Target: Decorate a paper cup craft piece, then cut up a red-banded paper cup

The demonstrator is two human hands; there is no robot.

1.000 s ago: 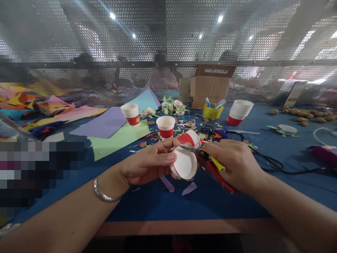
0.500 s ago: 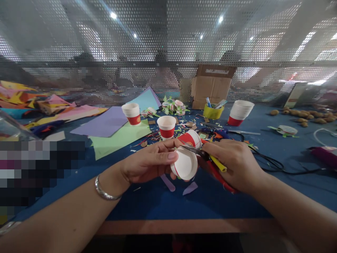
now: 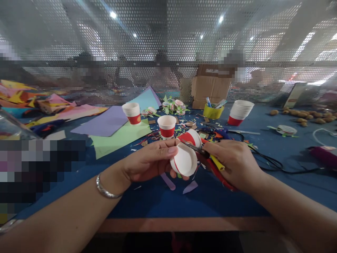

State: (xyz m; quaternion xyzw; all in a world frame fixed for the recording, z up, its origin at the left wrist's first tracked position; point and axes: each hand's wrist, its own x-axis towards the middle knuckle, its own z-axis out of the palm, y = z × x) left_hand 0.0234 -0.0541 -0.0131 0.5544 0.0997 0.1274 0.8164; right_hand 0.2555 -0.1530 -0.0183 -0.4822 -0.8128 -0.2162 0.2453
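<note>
My left hand (image 3: 155,160) is closed on a cut-down paper cup bottom (image 3: 185,161), a shallow white disc with a thin red edge, tilted so its hollow faces me. In my right hand (image 3: 234,161) is a pair of scissors (image 3: 216,168) with red and yellow handles. Their dark blades lie along the upper rim of the cup bottom. Just behind the blades a red and white paper cup piece (image 3: 191,137) lies on its side. Beyond it a paper cup (image 3: 166,126) stands upright. Purple paper scraps (image 3: 190,187) lie below my hands.
Stacked cups stand left (image 3: 131,113) and right (image 3: 240,112). Coloured paper sheets (image 3: 105,121) spread to the left. A yellow pen holder (image 3: 213,111) and cardboard box (image 3: 210,89) stand behind. A black cable (image 3: 273,164) runs along the right. Paper snippets litter the middle.
The cup bottom has tipped slightly in my left hand and risen a little. The scissors have shifted slightly with it, their blades still at its upper rim.
</note>
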